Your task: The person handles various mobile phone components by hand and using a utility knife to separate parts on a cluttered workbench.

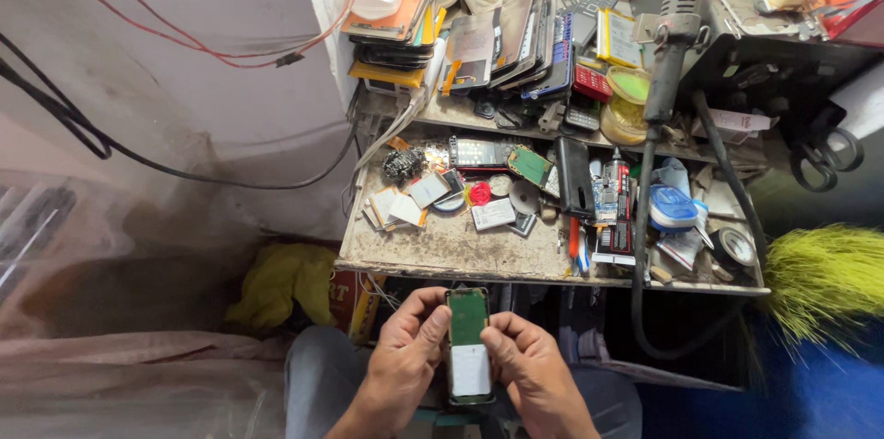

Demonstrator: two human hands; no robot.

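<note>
The workbench (460, 250) ends in a worn front edge just above the hands, and its surface is crowded with small parts almost up to that edge: white cards, a red round cap (479, 193), a green circuit board (529, 165) and a blue tape roll (672, 207). A black hose (642, 245) hangs down over the front edge on the right side and loops below it. Behind, a higher shelf carries a leaning stack of old phones (516, 43). On the left a pale wall with black and red cables closes the space, and a yellow cloth (281, 282) lies on the floor under the bench. To the right a green broom head (824, 278) comes in. So the free room is only the narrow gap between the bench edge and the person's lap.

In this gap an opened phone (469, 345) is held upright, its back showing a green board above and a white panel below. The left hand (405, 365) grips its left side with curled fingers, thumb lying on the green part. The right hand (529, 370) closes around the right side, thumb touching the phone's edge near the middle.
</note>
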